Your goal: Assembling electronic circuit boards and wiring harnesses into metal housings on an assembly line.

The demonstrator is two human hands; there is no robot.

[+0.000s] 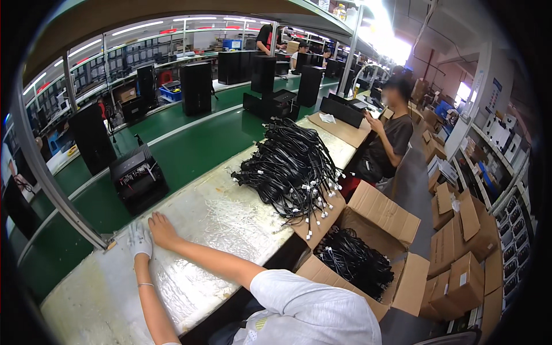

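Observation:
My left hand (141, 242), in a white glove, lies near the far edge of the worktable (86, 293) with its fingers stretched forward. Close beside it rests my bare right hand (163, 231), palm down, fingers extended and apart. Nothing shows in either hand, though the undersides are hidden. Shiny clear plastic (184, 287) covers the tabletop around my forearms. To the right of my right hand, thin white strips (236, 221) that look like cable ties lie scattered. Beyond them is a large heap of black cables (287, 167) with white connectors.
An open cardboard box (382, 213) holding more black cables stands at my right. A green conveyor (190, 149) carries black computer cases (196, 89) past the table's far side. A metal post (52, 172) rises at the left. A co-worker (394, 126) sits farther along the table.

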